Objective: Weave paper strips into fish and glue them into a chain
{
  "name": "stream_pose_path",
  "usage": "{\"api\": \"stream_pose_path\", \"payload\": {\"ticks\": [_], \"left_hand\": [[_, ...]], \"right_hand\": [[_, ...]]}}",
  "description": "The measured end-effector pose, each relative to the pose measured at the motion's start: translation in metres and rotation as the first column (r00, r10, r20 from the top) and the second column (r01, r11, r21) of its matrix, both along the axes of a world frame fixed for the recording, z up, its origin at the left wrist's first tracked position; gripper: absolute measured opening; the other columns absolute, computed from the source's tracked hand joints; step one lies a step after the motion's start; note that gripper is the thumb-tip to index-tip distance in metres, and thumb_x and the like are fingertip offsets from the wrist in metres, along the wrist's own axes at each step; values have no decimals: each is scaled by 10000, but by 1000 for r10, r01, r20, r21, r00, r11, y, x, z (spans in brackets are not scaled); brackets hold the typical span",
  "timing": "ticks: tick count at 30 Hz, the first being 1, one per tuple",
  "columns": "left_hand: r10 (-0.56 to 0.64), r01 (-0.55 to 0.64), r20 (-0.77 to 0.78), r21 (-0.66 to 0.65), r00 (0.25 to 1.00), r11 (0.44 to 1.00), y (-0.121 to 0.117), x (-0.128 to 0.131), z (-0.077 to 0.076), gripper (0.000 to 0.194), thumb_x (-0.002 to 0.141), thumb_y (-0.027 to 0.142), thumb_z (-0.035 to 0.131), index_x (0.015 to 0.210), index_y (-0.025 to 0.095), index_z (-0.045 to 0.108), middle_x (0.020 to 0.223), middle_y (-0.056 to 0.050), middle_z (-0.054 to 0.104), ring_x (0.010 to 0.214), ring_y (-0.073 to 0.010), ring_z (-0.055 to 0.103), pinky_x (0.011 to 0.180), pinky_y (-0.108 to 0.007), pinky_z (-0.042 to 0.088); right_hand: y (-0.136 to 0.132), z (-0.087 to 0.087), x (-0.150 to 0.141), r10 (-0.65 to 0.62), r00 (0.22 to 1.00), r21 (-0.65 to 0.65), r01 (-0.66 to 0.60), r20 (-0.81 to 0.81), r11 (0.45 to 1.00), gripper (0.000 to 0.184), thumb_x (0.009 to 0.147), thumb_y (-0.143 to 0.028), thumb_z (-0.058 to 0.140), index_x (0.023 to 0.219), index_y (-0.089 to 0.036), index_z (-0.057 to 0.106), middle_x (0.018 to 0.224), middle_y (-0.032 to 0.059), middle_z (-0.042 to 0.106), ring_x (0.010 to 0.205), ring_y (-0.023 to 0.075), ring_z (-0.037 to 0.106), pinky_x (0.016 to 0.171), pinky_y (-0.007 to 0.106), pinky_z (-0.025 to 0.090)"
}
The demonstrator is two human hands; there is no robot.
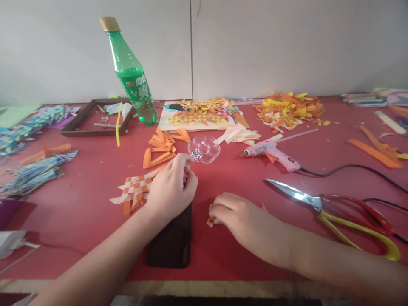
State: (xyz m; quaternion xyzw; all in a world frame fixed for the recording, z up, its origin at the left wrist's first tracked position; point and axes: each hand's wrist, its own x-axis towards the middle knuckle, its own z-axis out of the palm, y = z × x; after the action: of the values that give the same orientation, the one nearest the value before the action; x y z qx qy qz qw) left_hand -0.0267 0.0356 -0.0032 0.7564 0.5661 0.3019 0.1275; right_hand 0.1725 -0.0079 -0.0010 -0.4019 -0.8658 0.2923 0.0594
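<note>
The phone point(170, 242) lay partly beneath the curled left hand point(174, 185), orange-and-white paper point(210, 222) under the bent right hand point(232, 214); both grips unclear.

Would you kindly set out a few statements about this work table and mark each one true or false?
1. The right hand is at a small orange-and-white piece on the red table. True.
2. The glue gun lies to the left of the phone. False: the pink glue gun lies to the right of the black phone.
3. The green bottle has its cap on. True.
4. The left hand is holding the scissors. False: the scissors lie on the table, and the left hand is by the far end of the phone.
5. The clear flower-shaped dish has small black-and-white bits in it. True.
</note>
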Motion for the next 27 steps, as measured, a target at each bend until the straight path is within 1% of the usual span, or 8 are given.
{"api": "stream_pose_path", "payload": {"ticks": [6,9,13,15,17,21,25,27], "left_hand": [[-1,1,12,0,1000,1000,2,0,-1,222,836,151,478,1052,203,483,868,-15,623,684,-163,597,627,-307,446],[-1,1,11,3,1000,1000,1,1,0,225,829,146,479,1045,209,479,863,-14,623,679,-162,596,625,-304,445],[4,-4,4,9,1000,1000,0,0,3,232,824,136,479,1042,216,476,833,-4,617,680,-162,601,627,-297,443],[3,-3,-3,17,1000,1000,-1,0,4,237,823,132,479,1044,216,478,830,-3,617,689,-165,603,632,-298,445],[-3,3,-9,23,1000,1000,-2,0,5,241,821,131,480,1048,213,481,830,-5,617,697,-168,601,636,-302,447],[-12,12,-5,34,1000,999,-3,0,5,257,816,121,480,1058,206,483,822,-7,609,704,-172,592,641,-306,451],[-10,10,-11,26,1000,1000,-3,-1,5,250,814,114,479,1046,206,483,817,-4,606,690,-170,588,637,-307,451],[-11,11,-14,22,1000,1000,-2,-1,5,245,818,115,477,1045,207,483,824,-6,609,696,-172,593,639,-308,453]], "right_hand": [[-10,-5,-3,43,994,192,-61,97,980,241,836,23,498,854,-190,611,914,41,608,793,168,542,646,264,433],[-8,-5,-1,6,998,140,-14,62,990,257,864,14,464,849,-198,609,928,37,623,768,156,552,653,268,446],[3,1,5,-90,984,25,95,-151,995,187,925,-60,471,883,-194,596,914,28,647,793,137,608,726,270,491],[7,4,9,-137,964,29,148,-226,989,159,930,-78,482,876,-184,587,891,32,646,793,136,622,738,269,503],[8,4,10,-162,957,70,184,-239,980,166,932,-79,479,864,-182,590,881,36,636,792,142,623,743,278,512],[8,-2,8,-124,971,127,153,-206,980,197,942,-80,455,880,-177,615,918,52,607,830,155,622,789,307,531],[8,-7,5,-95,984,23,100,-147,995,198,964,-114,450,935,-183,633,1059,65,617,885,149,640,838,316,534],[9,-6,5,-61,990,21,64,-125,998,194,968,-126,458,931,-178,641,1048,69,641,920,170,638,856,338,527]]}}
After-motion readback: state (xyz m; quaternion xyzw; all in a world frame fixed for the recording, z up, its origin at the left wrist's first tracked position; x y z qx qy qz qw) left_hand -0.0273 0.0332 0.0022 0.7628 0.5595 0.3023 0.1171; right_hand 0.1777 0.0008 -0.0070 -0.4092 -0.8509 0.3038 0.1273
